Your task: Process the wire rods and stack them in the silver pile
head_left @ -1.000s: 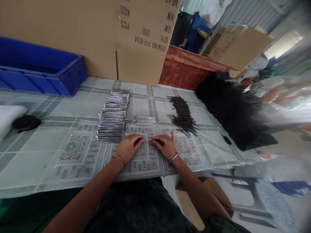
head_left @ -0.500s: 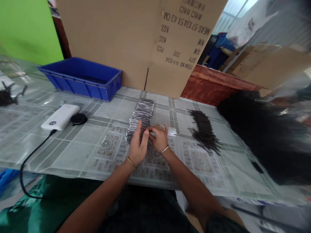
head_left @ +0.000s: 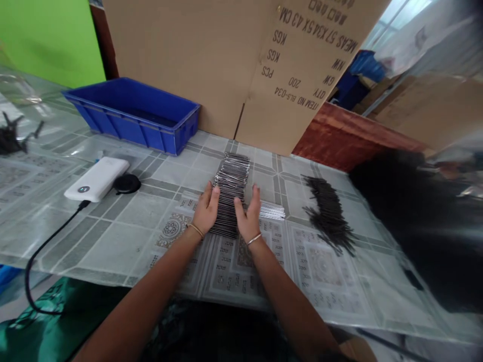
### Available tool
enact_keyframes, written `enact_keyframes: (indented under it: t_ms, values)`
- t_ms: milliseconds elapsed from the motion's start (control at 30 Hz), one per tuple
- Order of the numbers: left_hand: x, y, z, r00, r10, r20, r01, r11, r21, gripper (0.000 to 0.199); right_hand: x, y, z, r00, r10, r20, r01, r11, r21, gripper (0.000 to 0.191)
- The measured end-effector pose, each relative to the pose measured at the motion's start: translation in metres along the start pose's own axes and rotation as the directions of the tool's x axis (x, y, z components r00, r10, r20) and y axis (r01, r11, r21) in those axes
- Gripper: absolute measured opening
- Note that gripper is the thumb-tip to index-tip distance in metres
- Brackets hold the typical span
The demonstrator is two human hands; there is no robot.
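A long row of thin, shiny metal sticks (head_left: 231, 193) lies side by side on the table in front of me. My left hand (head_left: 205, 210) rests at the row's left edge, fingers stretched and thumb up. On the opposite edge, my right hand (head_left: 249, 216) is held the same way, palm turned inward. Both seem to touch the ends of the sticks without gripping any. A smaller bunch of silvery sticks (head_left: 272, 210) lies just right of my right hand, partly hidden by it. Farther right is a pile of dark thin strips (head_left: 328, 211).
A blue plastic bin (head_left: 138, 118) stands at the back left, before a tall cardboard sheet (head_left: 188, 60). A white power bank (head_left: 97, 178) with a black cable and a round black object (head_left: 127, 184) lie left. A large black heap (head_left: 418, 231) covers the right side.
My hands were close together over the lower part of the row, fingertips meeting. They have parted to either side of it. The camera view has shifted slightly.
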State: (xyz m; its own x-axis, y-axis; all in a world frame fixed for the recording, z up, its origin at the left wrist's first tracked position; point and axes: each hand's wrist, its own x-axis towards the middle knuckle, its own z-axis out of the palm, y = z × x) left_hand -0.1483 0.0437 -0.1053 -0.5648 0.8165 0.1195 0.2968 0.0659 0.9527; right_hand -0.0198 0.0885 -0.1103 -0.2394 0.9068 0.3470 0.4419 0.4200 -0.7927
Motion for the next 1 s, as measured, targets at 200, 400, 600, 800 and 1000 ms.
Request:
enact_keyframes:
  t_ms: [200, 400, 600, 800, 1000]
  values:
    - [-0.002, -0.001, 0.005, 0.998, 0.061, 0.009, -0.061, 0.998, 0.029, 0.076, -0.012, 0.013, 0.019, 0.982, 0.129, 0.139, -0.148, 0.98, 0.135, 0.089]
    - [-0.001, -0.003, 0.006, 0.997, 0.072, 0.014, -0.072, 0.997, 0.029, 0.077, -0.011, 0.004, 0.014, 0.978, 0.099, 0.185, -0.124, 0.983, 0.133, 0.087]
    - [-0.004, 0.008, -0.001, 0.997, 0.079, -0.014, -0.076, 0.984, 0.16, 0.072, -0.006, 0.005, -0.045, 0.992, -0.039, 0.119, 0.037, 0.999, 0.023, 0.085]
    - [-0.037, 0.049, 0.013, 0.836, 0.51, 0.2, -0.528, 0.651, 0.545, 0.047, -0.024, 0.079, -0.2, 0.988, -0.095, -0.122, 0.006, 0.812, -0.584, 0.047]
    - [-0.064, 0.064, 0.084, 0.673, 0.381, 0.634, -0.739, 0.383, 0.554, 0.038, -0.071, 0.132, -0.256, 0.965, 0.257, -0.048, -0.167, 0.463, -0.87, 0.033]
